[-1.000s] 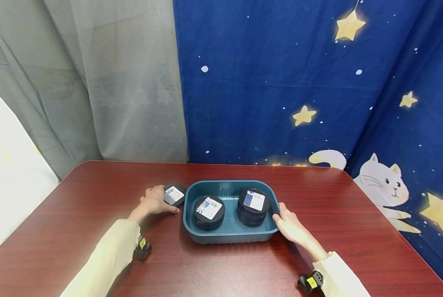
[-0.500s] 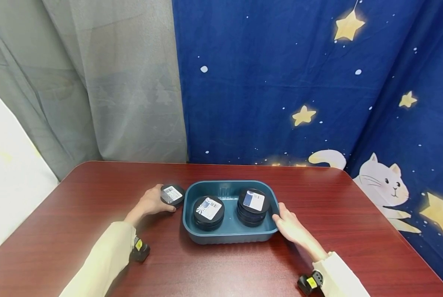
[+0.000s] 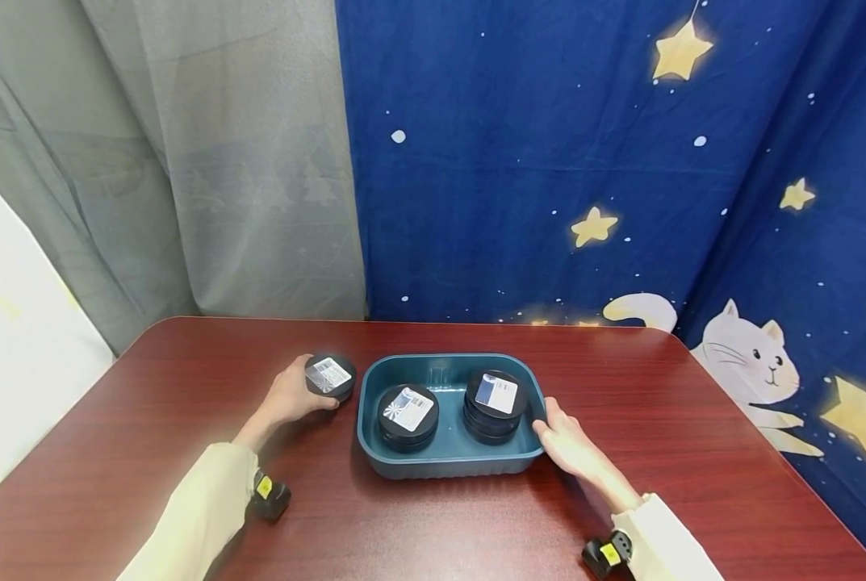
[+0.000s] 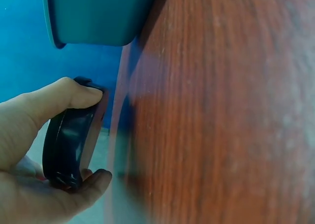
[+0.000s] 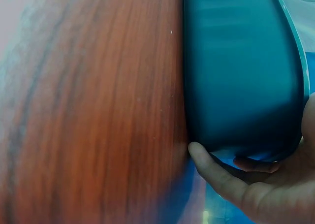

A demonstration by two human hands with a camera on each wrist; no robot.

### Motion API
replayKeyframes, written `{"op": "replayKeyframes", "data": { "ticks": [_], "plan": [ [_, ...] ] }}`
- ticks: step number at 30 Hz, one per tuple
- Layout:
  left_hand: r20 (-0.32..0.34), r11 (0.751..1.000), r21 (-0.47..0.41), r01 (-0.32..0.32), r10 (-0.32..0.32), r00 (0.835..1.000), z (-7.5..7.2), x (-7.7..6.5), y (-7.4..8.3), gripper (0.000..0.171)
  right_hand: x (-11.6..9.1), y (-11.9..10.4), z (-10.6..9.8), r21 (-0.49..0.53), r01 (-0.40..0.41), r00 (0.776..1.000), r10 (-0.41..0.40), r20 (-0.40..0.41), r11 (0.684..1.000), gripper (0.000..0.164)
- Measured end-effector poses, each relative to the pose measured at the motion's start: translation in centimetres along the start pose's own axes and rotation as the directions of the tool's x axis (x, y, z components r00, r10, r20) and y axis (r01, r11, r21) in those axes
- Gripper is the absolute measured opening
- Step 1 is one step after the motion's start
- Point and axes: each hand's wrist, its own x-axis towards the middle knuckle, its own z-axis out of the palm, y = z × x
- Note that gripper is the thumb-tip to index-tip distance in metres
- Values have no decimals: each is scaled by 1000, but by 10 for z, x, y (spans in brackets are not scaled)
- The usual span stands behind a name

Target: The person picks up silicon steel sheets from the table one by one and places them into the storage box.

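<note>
My left hand (image 3: 292,395) grips a round, flat black container (image 3: 331,376) with a white-and-grey label on its lid, left of the teal plastic bin (image 3: 450,466). In the left wrist view the container (image 4: 71,140) is tilted on edge between thumb and fingers, raised off the table. My right hand (image 3: 566,440) holds the bin's right end, its thumb near the rim; in the right wrist view, fingers lie against the bin's end wall (image 5: 246,86). Inside the bin are two stacks of similar black containers, a lower left stack (image 3: 408,416) and a taller right stack (image 3: 495,407).
A reddish-brown wooden table (image 3: 418,532) carries everything. Behind it hang a grey curtain (image 3: 258,161) and a blue curtain (image 3: 476,202) with stars and a white cat. Each wrist wears a small black camera, such as the left wrist camera (image 3: 269,495).
My left hand has taken the container from beside the bin, moving it slightly left and up off the table. My right hand and the bin stay where they were.
</note>
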Motion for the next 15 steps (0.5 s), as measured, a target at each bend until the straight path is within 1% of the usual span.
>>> {"op": "replayKeyframes", "data": {
  "ticks": [4,10,15],
  "plan": [
    [-27,1000,-26,-3,2,1000,-1,-2,1,83,-1,-1,0,-3,-1,1000,1,-4,1000,22],
    [-70,998,-54,-27,24,997,-3,-5,2,84,-2,-1,-1,0,-2,1000,2,-1,1000,24],
    [-76,995,-95,-10,3,997,-7,-9,4,85,-2,-2,-1,3,-6,1000,6,2,1000,25]
  ]
}}
